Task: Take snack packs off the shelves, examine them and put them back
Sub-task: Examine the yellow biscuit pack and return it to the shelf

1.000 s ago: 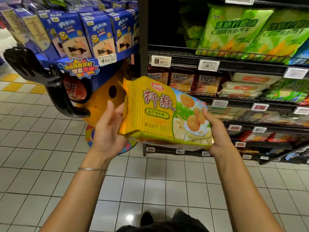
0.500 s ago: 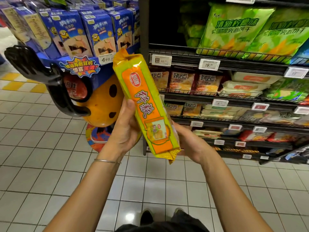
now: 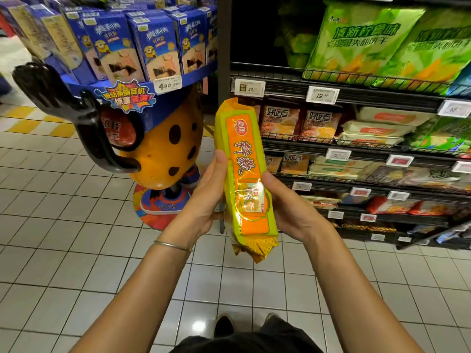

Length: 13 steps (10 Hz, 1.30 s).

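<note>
- Head view is showing a shop aisle with a pale tiled floor (image 3: 63, 250) running under everything.
- Dark wire shelves (image 3: 356, 103) are filling the right side, carrying green bags (image 3: 362, 42) on the top level and smaller packets below, with price tags (image 3: 322, 95) clipped along the front edges.
- An orange spotted display figure (image 3: 163, 154) is standing at the left, bearing blue boxes (image 3: 158, 52) on its upper tier.
- The snack pack (image 3: 244, 174), yellow-green with an orange panel, is standing nearly upright in front of the shelves' left edge, off any shelf.
- The left hand (image 3: 206, 200), with a thin bracelet (image 3: 173, 245) at the wrist, is gripping the pack's left side, with one digit lying along its edge.
- The right hand (image 3: 288, 207) is clasping the right side, thumb pressing on the front and fingers hidden behind.
</note>
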Available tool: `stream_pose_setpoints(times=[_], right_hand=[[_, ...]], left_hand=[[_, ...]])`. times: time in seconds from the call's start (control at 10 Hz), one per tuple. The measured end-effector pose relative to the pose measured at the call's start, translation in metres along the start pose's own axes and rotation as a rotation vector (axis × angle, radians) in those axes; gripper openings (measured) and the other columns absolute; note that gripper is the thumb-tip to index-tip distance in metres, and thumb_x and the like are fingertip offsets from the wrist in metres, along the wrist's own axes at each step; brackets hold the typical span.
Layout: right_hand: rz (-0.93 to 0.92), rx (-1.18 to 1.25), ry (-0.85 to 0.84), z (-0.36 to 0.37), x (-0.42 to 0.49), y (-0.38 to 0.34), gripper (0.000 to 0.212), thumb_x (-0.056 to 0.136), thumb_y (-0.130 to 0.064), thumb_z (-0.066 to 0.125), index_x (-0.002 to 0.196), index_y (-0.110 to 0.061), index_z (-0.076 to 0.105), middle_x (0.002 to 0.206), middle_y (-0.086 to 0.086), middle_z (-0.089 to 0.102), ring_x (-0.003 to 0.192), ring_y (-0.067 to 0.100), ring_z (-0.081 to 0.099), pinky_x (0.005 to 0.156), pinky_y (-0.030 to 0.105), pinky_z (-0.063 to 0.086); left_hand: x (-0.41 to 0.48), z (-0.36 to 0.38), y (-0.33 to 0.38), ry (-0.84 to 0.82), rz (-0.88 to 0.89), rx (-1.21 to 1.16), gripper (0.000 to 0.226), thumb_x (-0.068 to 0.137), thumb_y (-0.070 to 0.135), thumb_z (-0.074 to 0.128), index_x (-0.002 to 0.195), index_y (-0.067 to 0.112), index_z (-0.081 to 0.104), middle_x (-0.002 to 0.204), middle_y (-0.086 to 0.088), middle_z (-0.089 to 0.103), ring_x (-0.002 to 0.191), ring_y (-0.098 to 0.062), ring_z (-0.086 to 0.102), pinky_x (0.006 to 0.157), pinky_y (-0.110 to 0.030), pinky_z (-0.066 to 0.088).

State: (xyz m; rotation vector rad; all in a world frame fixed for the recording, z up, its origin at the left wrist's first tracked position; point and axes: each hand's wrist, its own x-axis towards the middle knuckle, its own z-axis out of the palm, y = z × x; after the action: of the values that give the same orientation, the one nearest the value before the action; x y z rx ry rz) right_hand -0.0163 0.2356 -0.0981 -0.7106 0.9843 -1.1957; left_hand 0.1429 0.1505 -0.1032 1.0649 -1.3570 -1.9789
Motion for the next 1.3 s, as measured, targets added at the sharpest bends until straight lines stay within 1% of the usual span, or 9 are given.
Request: stream_pose_setpoints(times=[0.2,0.3,0.4,0.6,0.7,0.9,1.0,1.1,1.3], right_hand=[[-0.012,0.325,0.135,-0.001,-0.013,-0.007,0.06,0.082,-0.052,0.079,0.129,-0.014,0.072,0.129,0.016,0.071,0.12,0.034,0.067,0.102,0.05,0.055],[-0.025,0.512,0.511,-0.021,-0.031,0.022,0.057,0.113,-0.021,0.028,0.095,-0.022,0.082,0.078,-0.002,0.079,0.082,0.018,0.073,0.061,0.021,0.06],[-0.055,0.474,0.697,-0.02,-0.041,0.038,0.041,0.114,-0.014,0.017,0.142,-0.017,0.046,0.116,0.005,0.067,0.095,0.023,0.063,0.09,0.03,0.05],[0.069,0.557,0.732,-0.01,-0.034,0.033,0.046,0.114,-0.01,0.012,0.157,0.002,0.024,0.167,0.022,0.023,0.146,0.04,0.035,0.122,0.046,0.022],[0.09,0.502,0.812,-0.015,-0.029,0.025,0.045,0.115,-0.026,0.014,0.138,-0.01,0.05,0.151,0.014,0.047,0.129,0.04,0.048,0.11,0.046,0.03],[-0.072,0.458,0.635,-0.018,-0.047,0.017,0.067,0.112,-0.002,0.02,0.083,-0.009,0.08,0.082,0.005,0.076,0.079,0.012,0.074,0.074,0.017,0.059],[-0.227,0.269,0.037,-0.001,-0.036,-0.022,0.033,0.1,-0.034,0.065,0.117,-0.009,0.078,0.116,0.016,0.076,0.109,0.019,0.073,0.1,0.03,0.057],[-0.163,-0.056,0.169,-0.001,-0.022,-0.034,0.077,0.077,-0.033,0.082,0.147,-0.015,0.054,0.139,0.015,0.065,0.121,0.03,0.066,0.109,0.057,0.049],[-0.294,-0.477,0.185,-0.004,-0.014,-0.023,0.098,0.07,-0.048,0.081,0.156,-0.027,0.04,0.153,-0.003,0.053,0.138,0.012,0.054,0.116,0.041,0.045]], left_hand=[[0.0,-0.008,-0.003,0.128,-0.005,-0.187,0.093,0.067,0.095,0.038,0.146,0.048,0.052,0.114,-0.009,0.079,0.108,-0.031,0.076,0.104,-0.064,0.052],[-0.001,-0.012,-0.004,0.029,-0.053,-0.296,0.089,0.085,0.075,0.047,0.149,0.014,0.054,0.139,-0.018,0.067,0.134,-0.039,0.059,0.119,-0.065,0.036],[-0.008,-0.004,0.001,-0.065,-0.025,-0.378,0.08,0.09,0.065,0.057,0.149,0.011,0.055,0.14,-0.011,0.059,0.126,-0.034,0.053,0.122,-0.061,0.031],[-0.006,0.003,0.011,-0.129,0.069,-0.422,0.045,0.093,0.049,0.058,0.127,0.02,0.067,0.095,0.004,0.072,0.058,-0.007,0.044,0.059,-0.019,0.048],[-0.005,-0.001,0.01,-0.168,0.074,-0.462,0.044,0.095,0.046,0.059,0.129,0.021,0.071,0.129,-0.013,0.061,0.105,-0.034,0.047,0.098,-0.042,0.041],[-0.004,-0.009,0.004,-0.044,0.1,-0.162,0.047,0.093,0.057,0.065,0.128,0.027,0.068,0.11,-0.002,0.076,0.096,-0.022,0.07,0.087,-0.048,0.059],[-0.007,-0.006,0.009,-0.031,0.181,-0.085,0.042,0.091,0.055,0.069,0.129,0.036,0.069,0.112,0.003,0.079,0.094,-0.011,0.076,0.078,-0.035,0.061],[-0.009,0.0,0.019,-0.103,0.199,-0.048,0.105,0.071,0.074,0.08,0.158,0.033,0.037,0.14,0.001,0.068,0.131,-0.024,0.064,0.096,-0.049,0.057],[-0.017,0.02,0.02,-0.043,0.325,-0.282,0.064,0.086,0.028,0.08,0.142,0.01,0.055,0.133,-0.013,0.071,0.123,-0.036,0.068,0.103,-0.053,0.055]])
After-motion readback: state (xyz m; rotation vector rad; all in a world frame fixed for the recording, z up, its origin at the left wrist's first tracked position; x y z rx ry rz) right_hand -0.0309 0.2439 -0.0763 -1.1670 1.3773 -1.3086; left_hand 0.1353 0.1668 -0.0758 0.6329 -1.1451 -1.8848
